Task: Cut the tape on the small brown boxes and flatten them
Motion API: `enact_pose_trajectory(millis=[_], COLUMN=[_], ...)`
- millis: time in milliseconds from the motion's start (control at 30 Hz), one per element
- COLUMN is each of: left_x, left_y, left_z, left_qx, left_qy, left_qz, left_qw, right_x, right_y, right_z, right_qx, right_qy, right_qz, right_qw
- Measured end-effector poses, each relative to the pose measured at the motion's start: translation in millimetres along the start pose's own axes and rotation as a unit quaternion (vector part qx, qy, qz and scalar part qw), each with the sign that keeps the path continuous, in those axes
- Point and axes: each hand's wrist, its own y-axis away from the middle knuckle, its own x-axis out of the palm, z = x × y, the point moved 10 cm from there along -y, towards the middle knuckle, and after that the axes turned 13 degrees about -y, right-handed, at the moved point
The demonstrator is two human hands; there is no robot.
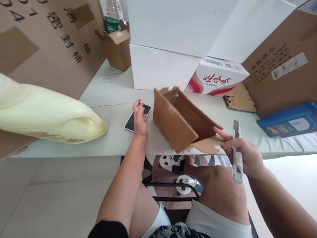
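Observation:
A small open brown cardboard box [170,125] stands tilted near the table's front edge. My right hand [244,155] is closed around a utility knife [237,162], which has a pale, see-through handle and points away from me. Fingers of that same hand also touch the box's near flap [208,144]. To the left of the box, my left hand [140,120] is open, its fingers slightly curled and apart over a dark-screened phone [130,123]. Whether it touches the phone I cannot tell.
A pale yellow jug [49,109] is at left, before a large carton [56,43]. White boxes [168,66] and a red-and-white box [218,77] line the back. At right are a flat cardboard piece [241,99], a blue container [289,120] and another carton [282,59].

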Motion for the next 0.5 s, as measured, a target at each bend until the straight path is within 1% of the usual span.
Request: enact_pose_trajectory(millis=[67, 100, 167, 200, 233, 300, 400, 500], left_x=[15.8, 26.2, 46.9, 55.0, 60.9, 65.8, 65.7, 65.3], left_y=[0, 2, 11, 16, 19, 22, 21, 20], left_z=[-11, -17, -27, -32, -36, -41, -43, -44], left_qx=[0.079, 0.113, 0.165, 0.184, 0.196, 0.207, 0.217, 0.246], left_qy=[-0.005, 0.004, 0.016, 0.014, 0.009, -0.005, -0.026, -0.059], left_qz=[0.040, 0.070, 0.133, 0.154, 0.166, 0.162, 0.141, 0.132], left_qw=[0.996, 0.991, 0.977, 0.971, 0.967, 0.965, 0.966, 0.959], right_x=[7, 8, 8, 7, 6, 2, -4, -8], right_y=[6, 8, 10, 10, 10, 9, 4, -6], right_z=[18, 23, 24, 21, 17, 1, -28, -49], right_qx=[-0.068, -0.088, -0.094, -0.092, -0.090, -0.072, -0.042, -0.037], right_qy=[0.025, 0.036, 0.042, 0.038, 0.034, 0.030, 0.024, 0.052], right_qz=[0.058, 0.073, 0.078, 0.077, 0.069, 0.033, -0.031, -0.104], right_qw=[0.996, 0.993, 0.992, 0.992, 0.993, 0.996, 0.998, 0.993])
